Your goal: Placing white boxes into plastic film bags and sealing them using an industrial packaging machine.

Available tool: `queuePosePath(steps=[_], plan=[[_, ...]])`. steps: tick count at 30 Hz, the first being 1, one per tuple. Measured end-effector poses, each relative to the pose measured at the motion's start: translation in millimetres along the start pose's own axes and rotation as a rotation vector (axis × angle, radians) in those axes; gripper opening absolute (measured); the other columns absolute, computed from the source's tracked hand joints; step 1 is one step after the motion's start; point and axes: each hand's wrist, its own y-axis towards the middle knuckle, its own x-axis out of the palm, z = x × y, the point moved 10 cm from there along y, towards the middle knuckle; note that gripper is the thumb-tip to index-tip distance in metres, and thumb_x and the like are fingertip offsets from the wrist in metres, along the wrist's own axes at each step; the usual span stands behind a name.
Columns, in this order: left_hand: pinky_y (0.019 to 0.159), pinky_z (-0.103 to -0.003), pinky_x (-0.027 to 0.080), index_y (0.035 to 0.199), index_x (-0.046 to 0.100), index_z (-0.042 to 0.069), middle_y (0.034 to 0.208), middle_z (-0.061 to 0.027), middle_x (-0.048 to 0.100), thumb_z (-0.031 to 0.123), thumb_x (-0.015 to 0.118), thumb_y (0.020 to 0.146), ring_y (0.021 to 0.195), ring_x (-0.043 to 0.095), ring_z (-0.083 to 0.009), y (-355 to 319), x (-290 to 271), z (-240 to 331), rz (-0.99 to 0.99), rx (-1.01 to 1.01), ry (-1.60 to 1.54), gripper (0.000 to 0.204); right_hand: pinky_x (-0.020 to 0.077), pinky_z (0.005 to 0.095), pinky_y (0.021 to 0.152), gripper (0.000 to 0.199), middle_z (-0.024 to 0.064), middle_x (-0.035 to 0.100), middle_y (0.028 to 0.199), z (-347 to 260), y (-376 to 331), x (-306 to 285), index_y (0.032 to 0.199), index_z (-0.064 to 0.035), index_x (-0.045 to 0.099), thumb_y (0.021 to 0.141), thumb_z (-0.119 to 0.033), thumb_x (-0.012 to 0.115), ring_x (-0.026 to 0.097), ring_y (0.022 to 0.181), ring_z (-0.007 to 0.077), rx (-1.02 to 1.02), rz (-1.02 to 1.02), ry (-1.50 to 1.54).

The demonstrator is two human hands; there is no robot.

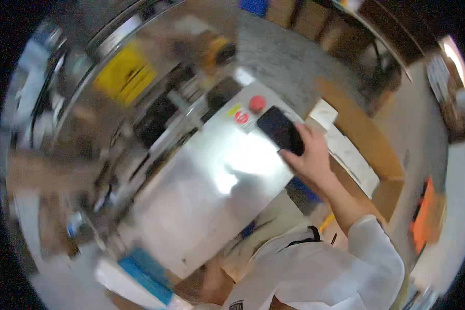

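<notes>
My right hand [315, 160] is closed around the near end of a black smartphone [279, 129], thumb on one side and fingers on the other. The phone lies over the far right corner of a shiny metal machine top [191, 206], beside a red push button [257, 103] and a round red-and-white sticker [241, 117]. Whether it touches the metal is not clear. Low in the picture, a smeared skin-toned patch [209, 281] by the machine's near edge appears to be my left hand or forearm. Its fingers cannot be made out.
An open cardboard box [387, 175] with white packets [354, 160] stands right of the machine. Blurred machine parts and a yellow panel [125, 74] lie to the left. A blue object [145, 274] sits at the near left, and an orange object [426, 217] at the far right.
</notes>
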Motion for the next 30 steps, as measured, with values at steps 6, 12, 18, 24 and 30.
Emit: queuePosePath(steps=[6,12,18,24,30], plan=[[0.094,-0.039,0.051,0.117,0.066,0.000,0.113,-0.0218,0.069,0.039,0.064,0.093,0.103,0.065,-0.0363,89.7,-36.9,121.1,0.323,-0.326,0.225,0.046,0.0410,0.0418,0.109,0.065,0.0222,0.051,0.141,-26.3,-60.5,-23.3,0.135,0.0042,0.052,0.080,-0.016,0.080,0.050,0.130,0.0361,-0.199,0.173,0.342],[0.082,-0.031,0.054,0.111,0.067,0.001,0.099,-0.0071,0.072,0.021,0.062,0.098,0.095,0.067,-0.0143,-73.5,-170.7,292.0,0.491,0.147,-0.663,0.024,0.0433,0.0382,0.105,0.043,0.0159,0.059,0.130,-38.8,-114.4,-65.2,0.129,0.0003,0.058,0.089,-0.009,0.071,0.056,0.123,0.0293,-0.327,0.097,0.366],[0.099,-0.044,0.047,0.130,0.055,-0.006,0.124,-0.0251,0.062,0.040,0.085,0.073,0.118,0.059,-0.0380,-173.8,-359.1,259.6,1.510,-0.186,0.344,0.079,0.0422,0.0388,0.106,0.040,0.0166,0.061,0.127,-18.3,-119.9,-60.3,0.125,0.0014,0.060,0.088,-0.009,0.071,0.057,0.120,0.0310,-0.332,-0.015,0.575],[0.096,-0.045,0.048,0.122,0.060,-0.003,0.117,-0.0246,0.064,0.041,0.084,0.072,0.109,0.061,-0.0404,-134.5,-394.8,230.0,1.438,-0.207,0.405,0.071,0.0488,0.0373,0.096,0.036,0.0158,0.063,0.123,-37.2,-118.7,-57.4,0.123,0.0004,0.061,0.089,-0.010,0.069,0.061,0.111,0.0287,-0.277,-0.065,0.582],[0.073,-0.049,0.049,0.098,0.067,-0.001,0.093,-0.0252,0.067,0.031,0.067,0.091,0.083,0.064,-0.0434,-148.6,-404.2,253.5,1.450,-0.021,0.313,0.032,0.0531,0.0348,0.086,0.037,0.0142,0.064,0.120,-86.7,-106.4,-54.0,0.123,0.0008,0.061,0.087,-0.003,0.069,0.066,0.098,0.0232,-0.368,-0.095,0.660]])
